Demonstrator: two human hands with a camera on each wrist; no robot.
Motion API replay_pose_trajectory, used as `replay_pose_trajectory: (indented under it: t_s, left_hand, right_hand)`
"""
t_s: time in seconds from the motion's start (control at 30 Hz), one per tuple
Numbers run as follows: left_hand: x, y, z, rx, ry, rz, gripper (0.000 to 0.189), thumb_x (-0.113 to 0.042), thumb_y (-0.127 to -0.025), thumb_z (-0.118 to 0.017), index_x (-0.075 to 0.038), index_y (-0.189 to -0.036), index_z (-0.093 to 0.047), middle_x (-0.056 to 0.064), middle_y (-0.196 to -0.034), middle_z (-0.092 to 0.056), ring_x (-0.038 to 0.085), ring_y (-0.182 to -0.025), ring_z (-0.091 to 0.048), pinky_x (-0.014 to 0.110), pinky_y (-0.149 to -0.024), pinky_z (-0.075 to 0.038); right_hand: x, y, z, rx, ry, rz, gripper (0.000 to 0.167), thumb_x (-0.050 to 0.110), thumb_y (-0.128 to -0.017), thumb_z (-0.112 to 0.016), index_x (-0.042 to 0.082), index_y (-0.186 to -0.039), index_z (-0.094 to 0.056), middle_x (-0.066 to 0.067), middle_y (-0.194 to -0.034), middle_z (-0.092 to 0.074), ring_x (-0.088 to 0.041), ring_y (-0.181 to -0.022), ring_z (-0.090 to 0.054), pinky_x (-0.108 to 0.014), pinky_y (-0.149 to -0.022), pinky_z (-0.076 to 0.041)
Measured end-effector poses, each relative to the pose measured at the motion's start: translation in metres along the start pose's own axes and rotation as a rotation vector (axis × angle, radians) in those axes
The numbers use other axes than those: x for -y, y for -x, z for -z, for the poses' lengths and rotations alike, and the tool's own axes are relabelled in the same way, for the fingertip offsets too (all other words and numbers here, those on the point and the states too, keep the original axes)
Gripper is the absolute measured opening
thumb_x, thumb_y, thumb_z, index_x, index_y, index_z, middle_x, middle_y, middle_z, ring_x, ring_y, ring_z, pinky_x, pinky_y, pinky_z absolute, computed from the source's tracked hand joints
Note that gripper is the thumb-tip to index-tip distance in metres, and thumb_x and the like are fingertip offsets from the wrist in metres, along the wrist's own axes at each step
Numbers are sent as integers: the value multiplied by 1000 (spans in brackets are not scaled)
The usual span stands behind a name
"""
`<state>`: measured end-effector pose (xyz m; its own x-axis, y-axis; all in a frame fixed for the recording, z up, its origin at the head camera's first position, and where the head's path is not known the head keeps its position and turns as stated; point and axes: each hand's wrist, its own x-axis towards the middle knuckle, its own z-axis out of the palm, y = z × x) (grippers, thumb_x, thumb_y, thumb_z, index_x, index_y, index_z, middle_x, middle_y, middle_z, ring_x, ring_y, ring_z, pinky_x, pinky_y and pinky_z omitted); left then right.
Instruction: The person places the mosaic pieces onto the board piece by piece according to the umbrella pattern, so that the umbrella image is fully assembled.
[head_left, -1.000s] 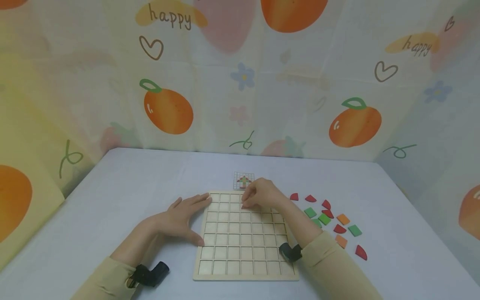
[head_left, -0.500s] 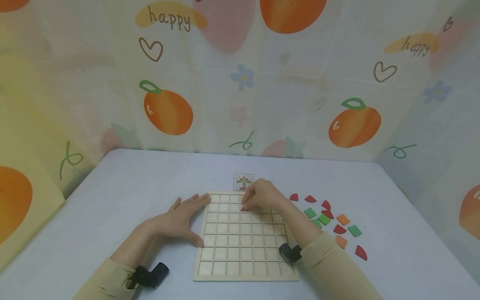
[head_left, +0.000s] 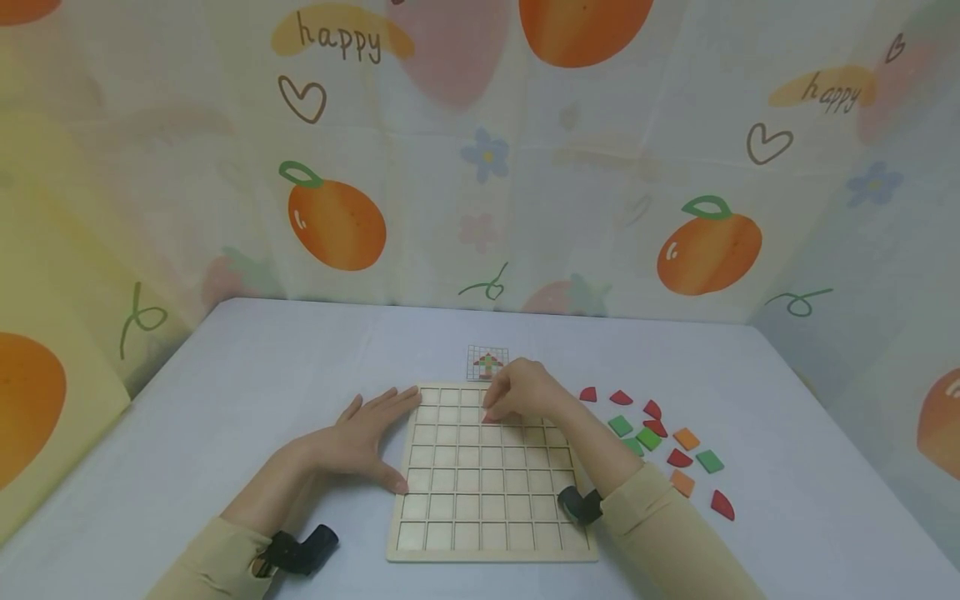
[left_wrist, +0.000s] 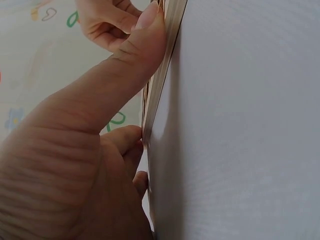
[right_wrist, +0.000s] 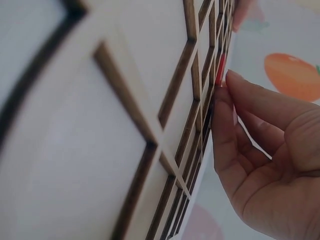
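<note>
A wooden grid board [head_left: 468, 504] lies flat on the table, its many square cells divided by raised ridges. My left hand [head_left: 356, 437] rests at its left side with spread, straight fingers; in the left wrist view the thumb [left_wrist: 135, 55] lies against the board's edge. Over the far middle cells, my right hand [head_left: 525, 390] pinches a small red quarter-round tile [right_wrist: 220, 68] between thumb and index finger. The tile sits right at a cell, mostly covered by the fingertips in the head view.
Beyond the board's far edge lies a small pattern card [head_left: 487, 362] with a coloured figure on a grid. To the right are scattered several red quarter-round tiles [head_left: 722, 505], green square tiles [head_left: 709, 462] and orange square tiles [head_left: 686, 438]. A printed cloth hangs behind the table.
</note>
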<state>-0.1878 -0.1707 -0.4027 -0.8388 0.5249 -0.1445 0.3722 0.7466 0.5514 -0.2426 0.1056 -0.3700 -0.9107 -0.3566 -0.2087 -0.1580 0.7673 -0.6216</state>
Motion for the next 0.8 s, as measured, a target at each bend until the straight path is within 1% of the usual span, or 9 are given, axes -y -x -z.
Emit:
replay_pose_trajectory:
  t_s: [0.17, 0.33, 0.47, 0.6, 0.8]
  left_hand:
    - [-2, 0, 1, -3, 2, 3, 122, -53, -62, -87, -8, -157, -25, 12, -167, -20, 44, -154, -13, 75, -117, 1]
    - [-3, 1, 1, -1, 8, 6, 122, -53, -62, -87, -8, -157, -25, 12, -167, -20, 44, -154, -12, 75, -117, 1]
    - [-2, 0, 0, -1, 3, 10, 122, -54, -62, -87, -8, -157, -25, 12, -167, -20, 44, -154, -12, 75, -117, 1]
    - [-2, 0, 0, -2, -4, 13, 123, -55, -62, -86, -9, -157, -25, 11, -167, -20, 43, -154, -13, 74, -117, 0]
    - [-2, -1, 0, 0, -5, 9, 123, -56, -62, -86, -9, -157, -24, 11, -167, -20, 43, -154, -13, 74, -117, 0]
  right_hand:
    - [0, 1, 3, -5, -7, 14, 7, 12, -80, -80, 14, -85, -76, 1, -84, -73, -11, -76, -60, -22, -69, -50]
    - [-4, 3, 12, -11, -11, 39, 11, 13, -82, -77, 13, -93, -76, -1, -89, -72, -13, -82, -62, -25, -73, -52]
    - [-10, 4, 25, -41, 15, 45, 17, 16, -83, -75, 12, -100, -76, -2, -92, -72, -15, -86, -62, -26, -75, -52]
    - [-18, 8, 39, -80, 12, 45, 22, 14, -82, -74, 9, -104, -75, -6, -96, -72, -16, -89, -63, -28, -77, -52]
    - [-34, 16, 57, -101, 28, 12, 24, 13, -84, -73, 6, -107, -74, -8, -100, -73, -19, -94, -66, -32, -80, -55]
